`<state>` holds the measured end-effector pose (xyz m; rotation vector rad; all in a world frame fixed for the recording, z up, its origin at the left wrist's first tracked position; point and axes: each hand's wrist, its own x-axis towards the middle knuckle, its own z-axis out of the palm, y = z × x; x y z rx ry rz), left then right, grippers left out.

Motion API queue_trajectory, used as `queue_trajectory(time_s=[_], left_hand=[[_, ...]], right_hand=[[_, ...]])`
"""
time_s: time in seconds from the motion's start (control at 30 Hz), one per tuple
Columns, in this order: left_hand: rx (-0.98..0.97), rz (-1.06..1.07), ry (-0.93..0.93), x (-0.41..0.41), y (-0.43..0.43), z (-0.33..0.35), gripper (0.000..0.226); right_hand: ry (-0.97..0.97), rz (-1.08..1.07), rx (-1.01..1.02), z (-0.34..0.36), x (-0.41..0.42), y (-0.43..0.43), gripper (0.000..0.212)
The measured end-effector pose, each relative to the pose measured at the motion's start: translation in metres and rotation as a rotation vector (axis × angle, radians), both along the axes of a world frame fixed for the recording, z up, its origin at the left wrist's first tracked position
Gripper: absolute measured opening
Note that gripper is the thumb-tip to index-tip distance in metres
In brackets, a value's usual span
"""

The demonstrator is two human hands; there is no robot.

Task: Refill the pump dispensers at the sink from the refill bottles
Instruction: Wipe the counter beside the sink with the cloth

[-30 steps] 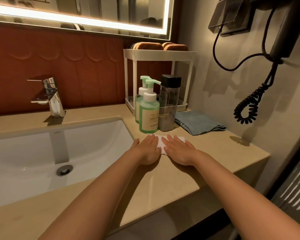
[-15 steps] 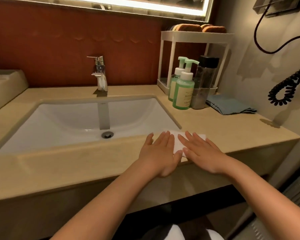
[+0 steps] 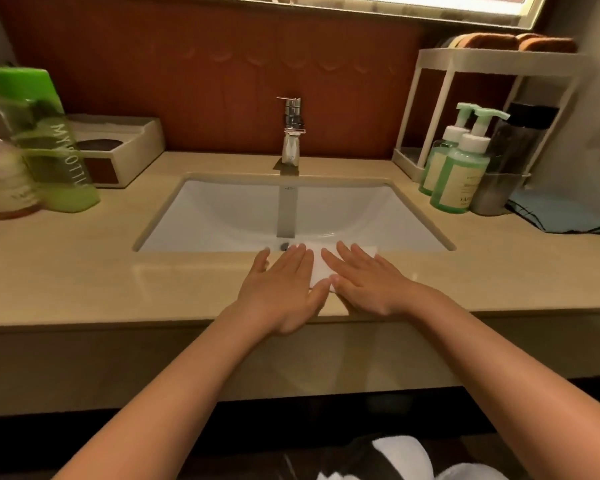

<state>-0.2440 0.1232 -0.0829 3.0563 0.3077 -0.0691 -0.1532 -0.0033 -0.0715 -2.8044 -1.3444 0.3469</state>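
Green dispensers well beyond right hand

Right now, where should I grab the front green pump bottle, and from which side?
Hold the front pump bottle round its green body, below the white collar, not by the thin pump head. Come from the front, the sink side: the dark bottle crowds its right and the second pump bottle stands behind-left. It stands upright, so a sideways wrap of the right hand probably fits.
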Motion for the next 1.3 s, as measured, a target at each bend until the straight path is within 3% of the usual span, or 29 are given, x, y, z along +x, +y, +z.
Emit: queue_trajectory(time_s=[0.37,0.6,0.73,1.0,1.3], left_hand=[[0.023,0.364,0.025,-0.119,0.102,0.000,0.062],[0.035,0.535,0.001,-0.186,0.119,-0.002,0.062],[0.032,0.526,-0.040,-0.195,0.109,-0.006,0.071],[0.013,0.375,-0.107,-0.175,0.085,-0.012,0.060],[0.001,0.407,-0.013,-0.172,0.144,-0.005,0.060]], right_hand=[[0.039,0.335,0.065,-0.004,-0.083,0.139,0.052],[0.033,0.507,0.034,-0.002,-0.135,0.181,0.052],[0.036,0.559,0.048,-0.003,-0.136,0.169,0.051],[-0.001,0.529,-0.003,-0.002,-0.111,0.124,0.051],[0.018,0.543,-0.008,-0.001,-0.109,0.189,0.051]])
